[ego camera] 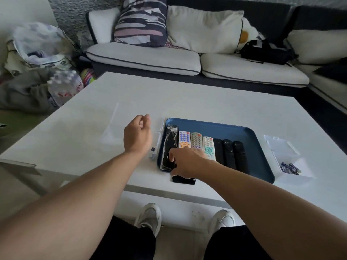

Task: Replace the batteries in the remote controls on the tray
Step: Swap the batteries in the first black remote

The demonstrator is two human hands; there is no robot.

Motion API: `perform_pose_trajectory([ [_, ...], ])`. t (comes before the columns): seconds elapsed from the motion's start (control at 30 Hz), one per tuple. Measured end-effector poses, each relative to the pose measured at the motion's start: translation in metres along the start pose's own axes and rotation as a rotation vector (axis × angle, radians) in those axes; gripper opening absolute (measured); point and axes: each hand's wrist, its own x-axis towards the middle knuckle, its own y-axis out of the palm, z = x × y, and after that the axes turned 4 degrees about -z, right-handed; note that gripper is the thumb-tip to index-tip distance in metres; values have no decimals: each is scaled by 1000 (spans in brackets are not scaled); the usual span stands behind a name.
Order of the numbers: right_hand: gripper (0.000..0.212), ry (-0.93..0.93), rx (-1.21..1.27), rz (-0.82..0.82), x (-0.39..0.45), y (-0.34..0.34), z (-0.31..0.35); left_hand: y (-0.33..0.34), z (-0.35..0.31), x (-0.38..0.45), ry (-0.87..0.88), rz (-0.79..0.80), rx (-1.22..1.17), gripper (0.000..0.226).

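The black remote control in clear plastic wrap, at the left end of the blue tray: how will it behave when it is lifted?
The black remote control in clear plastic wrap is probably stiff, since it lies straight along the blue tray. The glossy, crinkled film may feel slippery and slide over the body. The right hand rests on its near end; a firm grip seems wise.

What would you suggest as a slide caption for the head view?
Right hand reaches the plastic-wrapped remote on the blue tray; left hand hovers beside it.
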Motion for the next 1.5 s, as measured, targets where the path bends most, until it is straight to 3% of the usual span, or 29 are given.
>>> perform_pose_trajectory([
  [0.27,31,-91,-10,-111,-2,-4,-3,-1,-6,-6,15,69,-22,43],
  [0.37,29,-74,120,-145,-4,-16,-8,-2,-9,-8,-15,78,-87,47],
  [0.47,24,-37,401,-179,-7,-34,-21,-5,-21,-11,-52,119,-122,42],
  [0.53,20,-18,531,-217,-8,-41,-32,-5,-29,-16,-121,208,-94,50],
  [0.63,19,-29,534,-218,-10,-39,-46,-3,-36,-26,-271,396,-35,63],
  [0.77,23,-46,505,-214,-13,-36,-56,0,-38,-31,-398,447,-6,67],
  [0.87,19,-39,598,-280,-12,-40,-63,1,-39,-34,-527,601,-14,71],
  [0.97,20,-67,587,-233,-14,-39,-63,7,-40,-36,-630,681,-184,58],
  [1.13,24,-74,555,-194,-13,-40,-61,14,-39,-37,-659,617,-256,24],
  [1.23,23,-49,756,-102,-17,-44,-70,16,-41,-39,-613,595,-261,21],
  [1.4,33,156,1385,212,-25,-50,-91,16,-49,-42,-519,615,-309,17],
  [1.5,28,210,1578,214,-29,-52,-95,15,-53,-43,-526,638,-398,22],
])
